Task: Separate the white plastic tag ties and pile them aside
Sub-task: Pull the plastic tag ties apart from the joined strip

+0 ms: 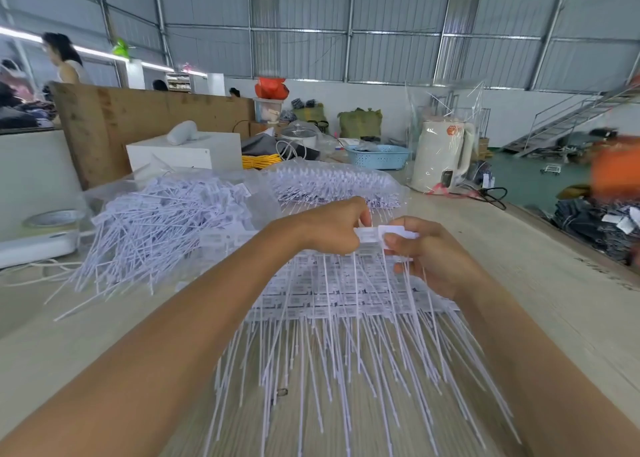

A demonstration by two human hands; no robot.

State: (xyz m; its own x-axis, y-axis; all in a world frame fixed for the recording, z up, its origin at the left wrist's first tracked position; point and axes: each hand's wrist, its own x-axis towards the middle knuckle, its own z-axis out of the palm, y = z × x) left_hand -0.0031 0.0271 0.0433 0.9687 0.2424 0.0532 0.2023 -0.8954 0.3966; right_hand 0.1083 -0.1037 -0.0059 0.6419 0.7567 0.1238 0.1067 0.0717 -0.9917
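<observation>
Warehouse workshop: corrugated metal walls (398, 54), worktable (540, 283).

Print on the tag ties (346, 293) beneath the hands is too small to read. Far right of the hands, an orange shape (614, 169) is blurred and cut by the edge. Both forearms run off the bottom edge.

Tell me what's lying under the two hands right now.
Under the left hand and right hand lies a stack of joined tag ties, tails fanning toward the camera over the wooden table. How deep the stack goes is hidden.

white kettle (441, 155) near blue basket (378, 156) on table (540, 248).
</observation>
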